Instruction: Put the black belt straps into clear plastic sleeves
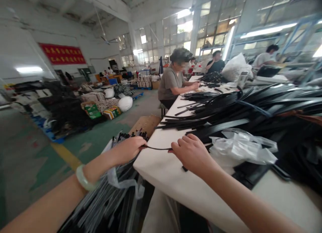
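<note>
A thin black strap (159, 148) stretches between my two hands, sagging slightly over the corner of the white table (156, 167). My left hand (132, 148) is closed on its left end, beyond the table's edge. Closed on the other end, my right hand (190, 152) is above the tabletop. Fingers partly hide both ends. Under my left forearm, a bundle of long black and grey strips (108, 202) stands beside the table. To the right of my right hand lies crumpled clear plastic (244, 147) beside a large heap of black straps (264, 108).
A co-worker in a grey shirt (171, 82) sits at the table's left side, hands over it. Two more people sit farther back. A brown cardboard box (146, 124) stands by the near left edge. A white plastic sack (236, 68) sits on the far table. Stacked goods line the floor at left.
</note>
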`<state>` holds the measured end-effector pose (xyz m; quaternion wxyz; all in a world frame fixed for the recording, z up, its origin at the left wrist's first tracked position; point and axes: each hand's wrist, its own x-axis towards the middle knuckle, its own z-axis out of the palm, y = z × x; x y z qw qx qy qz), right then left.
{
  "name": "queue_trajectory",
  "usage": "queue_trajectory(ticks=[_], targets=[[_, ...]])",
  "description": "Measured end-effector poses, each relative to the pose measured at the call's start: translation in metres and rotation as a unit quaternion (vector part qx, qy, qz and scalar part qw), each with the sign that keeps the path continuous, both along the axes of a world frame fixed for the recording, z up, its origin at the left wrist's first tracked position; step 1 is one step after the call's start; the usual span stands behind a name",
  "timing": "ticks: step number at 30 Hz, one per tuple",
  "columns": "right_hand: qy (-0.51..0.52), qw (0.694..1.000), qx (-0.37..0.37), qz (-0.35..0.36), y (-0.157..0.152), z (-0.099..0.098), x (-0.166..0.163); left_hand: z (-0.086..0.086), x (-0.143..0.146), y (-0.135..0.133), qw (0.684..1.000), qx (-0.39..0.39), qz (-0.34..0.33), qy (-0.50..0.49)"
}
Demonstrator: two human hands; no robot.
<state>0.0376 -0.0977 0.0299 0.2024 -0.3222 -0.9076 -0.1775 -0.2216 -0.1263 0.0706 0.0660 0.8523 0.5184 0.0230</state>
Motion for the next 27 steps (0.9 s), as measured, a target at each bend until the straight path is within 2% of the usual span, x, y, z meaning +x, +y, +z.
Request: queue_trajectory(ticks=[5, 9, 11, 15, 18, 23, 27], targets=[[-0.037, 0.997, -0.004, 0.067, -0.031, -0.008, -0.019, -0.040, 0.038, -0.049, 0.994, 0.008, 0.112, 0.007], [-0.069, 0.991, -0.009, 0.115, -0.043, -0.028, -0.030, -0.060, 0.069, -0.062, 0.991, 0.013, 0.134, -0.018], [-0.077, 0.991, -0.013, 0.110, -0.037, -0.034, -0.027, -0.064, 0.071, -0.062, 0.989, 0.028, 0.144, -0.033], [-0.108, 0.993, -0.041, 0.028, -0.011, -0.031, -0.013, -0.064, 0.063, -0.054, 0.978, 0.031, 0.201, -0.035], [-0.114, 0.992, -0.045, 0.015, -0.007, -0.027, -0.009, -0.066, 0.071, -0.044, 0.975, 0.043, 0.216, 0.011], [-0.074, 0.995, -0.048, 0.039, -0.013, -0.031, -0.010, -0.073, 0.092, -0.032, 0.978, 0.072, 0.187, 0.050], [-0.094, 0.990, -0.102, -0.041, 0.012, -0.027, 0.004, -0.071, 0.078, -0.025, 0.961, 0.098, 0.226, 0.125]])
